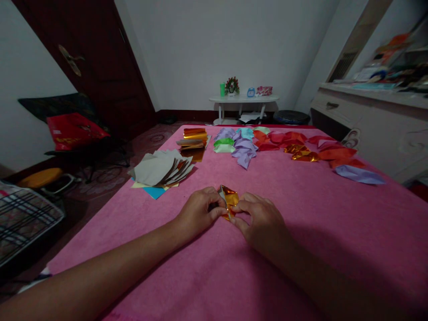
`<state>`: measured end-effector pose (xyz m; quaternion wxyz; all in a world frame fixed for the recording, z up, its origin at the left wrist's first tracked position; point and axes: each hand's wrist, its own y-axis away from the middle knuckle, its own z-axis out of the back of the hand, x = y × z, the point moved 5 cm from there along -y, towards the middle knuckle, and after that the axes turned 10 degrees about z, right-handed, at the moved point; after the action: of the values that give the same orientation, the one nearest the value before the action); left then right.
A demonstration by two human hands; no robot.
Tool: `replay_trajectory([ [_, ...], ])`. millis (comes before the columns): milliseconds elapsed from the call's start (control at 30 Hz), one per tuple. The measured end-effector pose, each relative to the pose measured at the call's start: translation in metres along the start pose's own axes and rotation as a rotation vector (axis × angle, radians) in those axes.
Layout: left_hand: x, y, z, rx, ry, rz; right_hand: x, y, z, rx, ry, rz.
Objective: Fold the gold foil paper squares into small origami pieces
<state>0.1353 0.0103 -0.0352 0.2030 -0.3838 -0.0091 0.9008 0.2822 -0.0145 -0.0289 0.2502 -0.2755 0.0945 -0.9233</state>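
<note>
Between my two hands is a small piece of shiny gold foil paper, partly folded, with a pale inner side showing at its left. My left hand pinches its left and lower edge between thumb and fingers. From the other side, my right hand grips the lower right edge the same way. Both hands rest low over the pink tablecloth. Beyond them to the left lies a fanned stack of pale-backed paper sheets on blue and yellow sheets. Fingertips cover part of the foil's lower folds.
Gold foil sheets lie at the table's far left. Folded paper pieces in purple, red and gold spread along the far side. A white side table stands by the wall, a chair with a red bag at left.
</note>
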Motion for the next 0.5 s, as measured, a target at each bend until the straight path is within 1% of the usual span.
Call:
replay_trajectory([
  [133, -0.001, -0.001, -0.002, -0.023, -0.027, 0.004, 0.0, 0.0, -0.001, 0.006, -0.007, 0.006],
  [267, -0.004, -0.001, -0.004, -0.019, -0.046, -0.04, 0.0, -0.001, -0.001, 0.002, -0.011, 0.01],
  [333, -0.006, 0.0, -0.003, -0.039, -0.083, -0.066, 0.0, -0.001, 0.0, 0.006, -0.007, 0.005],
  [433, -0.011, 0.002, -0.001, -0.112, -0.175, -0.145, 0.0, -0.001, 0.0, 0.012, 0.002, 0.001],
  [500, -0.013, 0.003, -0.002, -0.124, -0.239, -0.21, -0.001, -0.001, 0.0, 0.011, 0.007, 0.001],
])
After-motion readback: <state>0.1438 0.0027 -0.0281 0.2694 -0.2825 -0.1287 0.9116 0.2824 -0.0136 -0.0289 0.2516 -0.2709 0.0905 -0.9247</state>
